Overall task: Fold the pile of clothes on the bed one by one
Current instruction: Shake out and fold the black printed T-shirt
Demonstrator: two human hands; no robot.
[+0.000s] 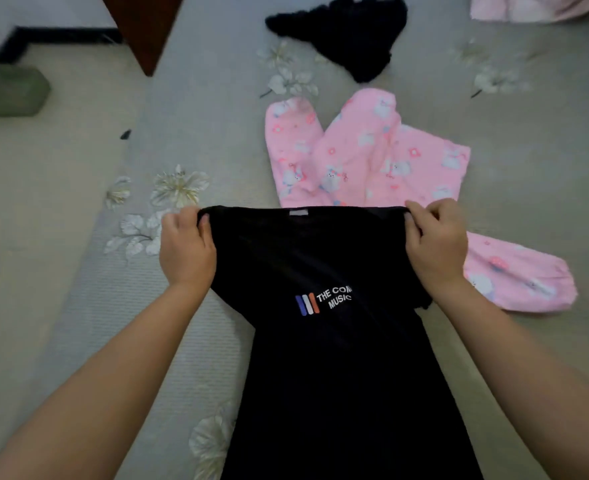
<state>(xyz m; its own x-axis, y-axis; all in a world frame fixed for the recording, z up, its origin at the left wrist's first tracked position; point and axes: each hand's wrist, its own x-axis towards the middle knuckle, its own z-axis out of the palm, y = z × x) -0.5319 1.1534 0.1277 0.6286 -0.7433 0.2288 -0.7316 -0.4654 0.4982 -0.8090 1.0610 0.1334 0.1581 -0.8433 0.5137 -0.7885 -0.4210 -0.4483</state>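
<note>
Black tee (334, 341) held up, L hand (186, 251) & R hand (436, 244) pinching shoulders, arms outstretched

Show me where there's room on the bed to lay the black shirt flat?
Bare bedspread lies left of the pink pajamas, beyond the left hand. It is crowded right of the black T-shirt, where the pajamas spread.

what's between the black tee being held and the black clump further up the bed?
Head view: the pink printed pajamas lie between the black T-shirt and the black garment, with a strip of bare floral bedsheet beyond the pajamas.
</note>
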